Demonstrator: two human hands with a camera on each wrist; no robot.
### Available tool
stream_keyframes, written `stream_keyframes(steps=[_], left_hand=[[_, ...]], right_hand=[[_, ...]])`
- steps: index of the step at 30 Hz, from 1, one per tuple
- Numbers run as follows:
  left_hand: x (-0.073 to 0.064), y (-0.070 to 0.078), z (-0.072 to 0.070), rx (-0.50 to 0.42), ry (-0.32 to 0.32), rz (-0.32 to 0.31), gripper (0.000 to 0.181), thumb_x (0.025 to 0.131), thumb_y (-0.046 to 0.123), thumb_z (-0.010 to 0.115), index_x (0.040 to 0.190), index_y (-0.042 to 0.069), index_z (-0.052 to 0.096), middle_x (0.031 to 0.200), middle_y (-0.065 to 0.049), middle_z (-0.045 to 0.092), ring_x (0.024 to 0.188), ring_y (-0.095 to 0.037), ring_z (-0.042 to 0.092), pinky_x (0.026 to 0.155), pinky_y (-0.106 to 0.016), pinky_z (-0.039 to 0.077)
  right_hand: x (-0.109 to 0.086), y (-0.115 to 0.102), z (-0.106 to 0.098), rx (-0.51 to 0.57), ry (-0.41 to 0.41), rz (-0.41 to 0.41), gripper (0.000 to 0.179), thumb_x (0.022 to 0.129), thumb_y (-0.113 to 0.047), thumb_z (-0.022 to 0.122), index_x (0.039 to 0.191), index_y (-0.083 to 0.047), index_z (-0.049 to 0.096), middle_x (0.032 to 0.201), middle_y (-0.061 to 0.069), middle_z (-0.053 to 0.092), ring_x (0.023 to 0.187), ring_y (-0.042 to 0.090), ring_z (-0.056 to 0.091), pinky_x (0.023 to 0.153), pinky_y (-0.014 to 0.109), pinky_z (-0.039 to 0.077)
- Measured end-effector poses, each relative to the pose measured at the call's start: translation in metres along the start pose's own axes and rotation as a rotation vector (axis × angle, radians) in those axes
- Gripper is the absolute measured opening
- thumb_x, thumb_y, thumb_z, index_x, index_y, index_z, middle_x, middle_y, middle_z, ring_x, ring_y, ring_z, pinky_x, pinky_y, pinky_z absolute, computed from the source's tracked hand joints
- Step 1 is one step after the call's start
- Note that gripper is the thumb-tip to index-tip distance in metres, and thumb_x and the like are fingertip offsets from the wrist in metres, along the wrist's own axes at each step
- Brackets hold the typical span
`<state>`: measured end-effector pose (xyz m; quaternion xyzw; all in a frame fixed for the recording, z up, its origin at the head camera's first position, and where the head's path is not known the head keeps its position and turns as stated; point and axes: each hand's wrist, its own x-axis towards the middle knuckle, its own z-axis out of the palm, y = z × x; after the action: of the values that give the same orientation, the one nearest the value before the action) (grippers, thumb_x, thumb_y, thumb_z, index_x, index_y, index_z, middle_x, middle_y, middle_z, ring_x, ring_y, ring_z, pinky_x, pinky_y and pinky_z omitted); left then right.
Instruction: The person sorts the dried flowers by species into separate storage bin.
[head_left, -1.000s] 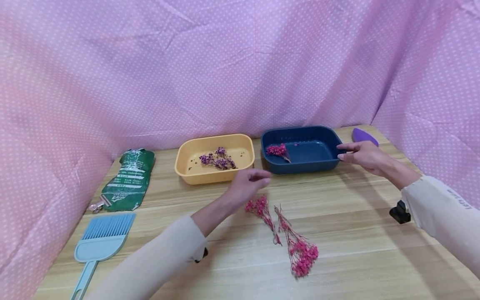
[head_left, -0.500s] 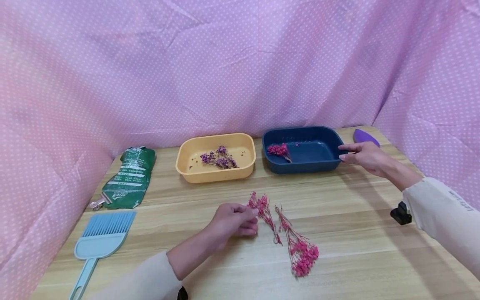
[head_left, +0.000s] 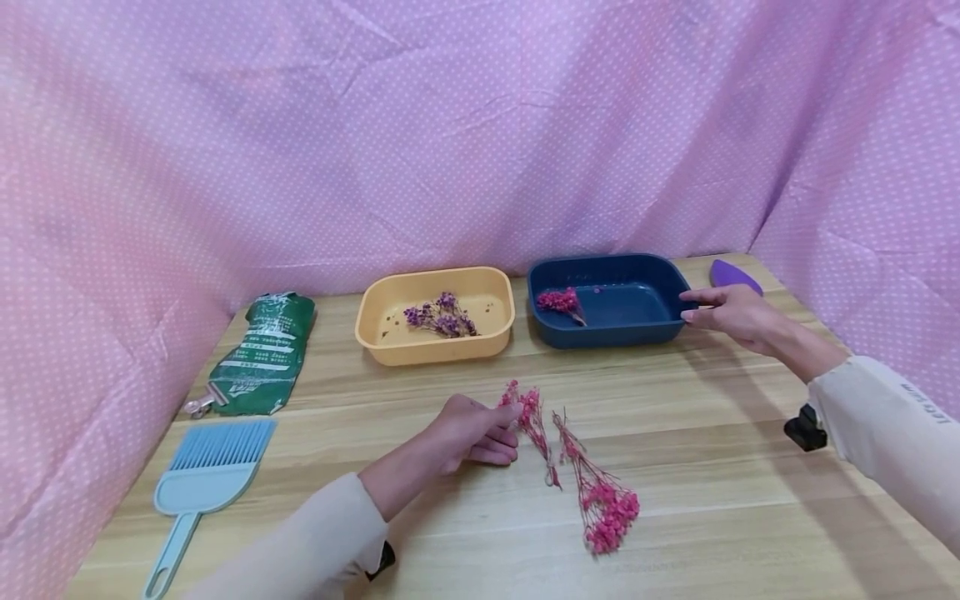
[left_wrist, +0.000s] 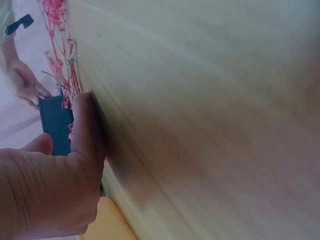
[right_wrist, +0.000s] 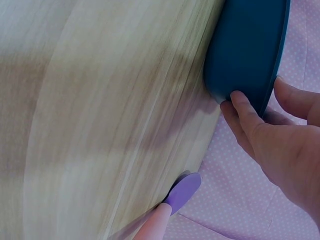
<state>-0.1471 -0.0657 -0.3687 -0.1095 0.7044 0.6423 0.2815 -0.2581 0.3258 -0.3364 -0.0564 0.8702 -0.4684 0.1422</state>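
Note:
My left hand point(head_left: 476, 433) is at the blossom end of a small bunch of pink dried flowers point(head_left: 534, 425) on the wooden table. Thumb and index finger stand apart in the left wrist view, the stems beyond them. Near it lies a larger pink dried-flower bunch point(head_left: 609, 512), blossoms toward me. My right hand point(head_left: 738, 315) holds the right end of a dark blue tray point(head_left: 607, 335); in the right wrist view the thumb is at the rim and fingers lie against the outer wall point(right_wrist: 240, 65). Inside that tray is another pink bunch point(head_left: 558, 300).
Left of the blue tray stands a yellow tray point(head_left: 442, 352) with purple dried flowers point(head_left: 444, 315) and loose bits. Farther left are a crumpled green bag point(head_left: 266, 358), a metal clip point(head_left: 206, 402) and a light blue brush point(head_left: 206, 483). A purple object point(head_left: 733, 277) sits behind my right hand.
My left hand has come down toward me from in front of the trays to the small pink bunch. My right hand stays at the blue tray, and the flowers lie as before.

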Motion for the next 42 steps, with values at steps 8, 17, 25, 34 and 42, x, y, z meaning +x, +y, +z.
stream_keyframes(steps=[8, 17, 25, 34, 42], left_hand=[[0.004, 0.008, 0.014, 0.167, 0.11, 0.054, 0.043, 0.085, 0.037, 0.074, 0.096, -0.004, 0.068, 0.085, -0.014, 0.071, 0.069, -0.02, 0.07, 0.064, -0.03, 0.061], [0.013, 0.005, 0.034, 0.638, 0.233, 0.195, 0.049, 0.074, 0.051, 0.079, 0.078, 0.006, 0.06, 0.066, -0.003, 0.054, 0.054, -0.016, 0.046, 0.043, -0.025, 0.034], [0.013, -0.001, 0.04, 1.018, 0.307, 0.316, 0.054, 0.075, 0.037, 0.082, 0.106, 0.0, 0.057, 0.094, -0.009, 0.053, 0.073, -0.022, 0.055, 0.061, -0.037, 0.052], [0.008, 0.004, 0.021, 0.937, 0.27, 0.357, 0.019, 0.073, -0.003, 0.069, 0.087, 0.008, 0.06, 0.073, 0.0, 0.056, 0.065, -0.016, 0.051, 0.051, -0.028, 0.044], [0.007, 0.001, 0.01, 0.818, 0.231, 0.375, 0.032, 0.072, -0.01, 0.065, 0.101, 0.002, 0.065, 0.081, -0.003, 0.063, 0.071, -0.015, 0.056, 0.06, -0.026, 0.051]], right_hand=[[0.0, 0.002, -0.001, -0.002, 0.004, -0.002, 0.058, 0.097, -0.016, 0.058, 0.142, 0.012, 0.035, 0.138, 0.034, 0.04, 0.09, -0.009, 0.055, 0.084, 0.016, 0.052], [0.0, 0.003, -0.001, 0.003, -0.002, -0.004, 0.057, 0.098, -0.014, 0.057, 0.142, 0.013, 0.034, 0.139, 0.036, 0.038, 0.09, -0.01, 0.055, 0.084, 0.015, 0.051], [0.001, 0.003, 0.001, 0.011, -0.001, -0.008, 0.057, 0.097, -0.014, 0.058, 0.142, 0.013, 0.035, 0.138, 0.034, 0.04, 0.09, -0.01, 0.055, 0.083, 0.014, 0.051], [0.002, 0.004, -0.001, 0.003, -0.005, -0.003, 0.058, 0.097, -0.016, 0.059, 0.142, 0.013, 0.035, 0.138, 0.032, 0.042, 0.091, -0.009, 0.055, 0.081, 0.012, 0.051], [0.003, 0.003, -0.001, 0.009, -0.011, -0.003, 0.059, 0.097, -0.017, 0.058, 0.142, 0.013, 0.034, 0.14, 0.034, 0.038, 0.091, -0.01, 0.055, 0.084, 0.015, 0.051]])
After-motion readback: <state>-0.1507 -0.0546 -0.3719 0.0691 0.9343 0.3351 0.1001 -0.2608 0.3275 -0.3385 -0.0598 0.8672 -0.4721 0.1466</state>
